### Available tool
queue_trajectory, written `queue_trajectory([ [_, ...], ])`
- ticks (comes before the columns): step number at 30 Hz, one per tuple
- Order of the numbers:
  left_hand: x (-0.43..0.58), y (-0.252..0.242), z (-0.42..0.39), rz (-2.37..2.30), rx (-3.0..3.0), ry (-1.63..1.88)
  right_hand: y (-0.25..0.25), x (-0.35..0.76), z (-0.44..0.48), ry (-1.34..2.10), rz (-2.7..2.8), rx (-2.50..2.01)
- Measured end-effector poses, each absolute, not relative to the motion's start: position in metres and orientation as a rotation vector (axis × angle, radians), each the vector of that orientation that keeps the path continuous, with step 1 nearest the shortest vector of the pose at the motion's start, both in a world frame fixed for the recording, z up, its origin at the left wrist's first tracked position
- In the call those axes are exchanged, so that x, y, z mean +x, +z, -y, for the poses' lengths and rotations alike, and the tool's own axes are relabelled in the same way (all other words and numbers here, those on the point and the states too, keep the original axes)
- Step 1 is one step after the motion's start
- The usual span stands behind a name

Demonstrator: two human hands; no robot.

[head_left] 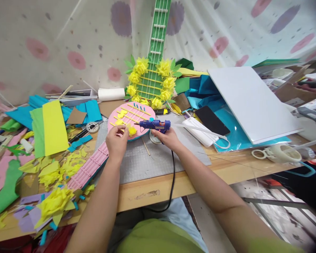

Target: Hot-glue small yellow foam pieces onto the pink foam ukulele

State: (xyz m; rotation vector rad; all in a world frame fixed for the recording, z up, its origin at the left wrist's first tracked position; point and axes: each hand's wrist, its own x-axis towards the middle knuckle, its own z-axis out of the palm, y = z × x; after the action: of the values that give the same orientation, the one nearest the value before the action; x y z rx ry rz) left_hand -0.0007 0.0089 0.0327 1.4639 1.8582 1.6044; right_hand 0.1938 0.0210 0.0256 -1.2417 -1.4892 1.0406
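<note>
My right hand (165, 137) grips a blue hot glue gun (155, 124) whose nozzle points left at a small yellow paper flower (132, 130). My left hand (117, 140) pinches that flower against the round pink body of a paper guitar (133, 116), near its lower edge. The pink guitar lies on a grey cutting mat (147, 158), its neck (89, 168) running toward the lower left. Yellow strips and small blue pieces sit on the pink body. The glue gun's black cord (172, 182) hangs over the table's front edge.
A green paper guitar ringed with yellow flowers (150, 82) stands behind. Coloured paper sheets (51, 126) and yellow scraps (55, 202) cover the left side. A white board (252, 102), a black phone (212, 120), a white box (200, 131) and scissors (276, 153) lie to the right.
</note>
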Motion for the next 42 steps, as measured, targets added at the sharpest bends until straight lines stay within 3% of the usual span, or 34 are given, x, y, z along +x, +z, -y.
queue_trajectory([
  [42, 0.0082, 0.0322, -0.0040, -1.807, 1.591, 1.560, 0.0225, 0.1935, -0.0227, 0.987, 1.537, -1.255],
])
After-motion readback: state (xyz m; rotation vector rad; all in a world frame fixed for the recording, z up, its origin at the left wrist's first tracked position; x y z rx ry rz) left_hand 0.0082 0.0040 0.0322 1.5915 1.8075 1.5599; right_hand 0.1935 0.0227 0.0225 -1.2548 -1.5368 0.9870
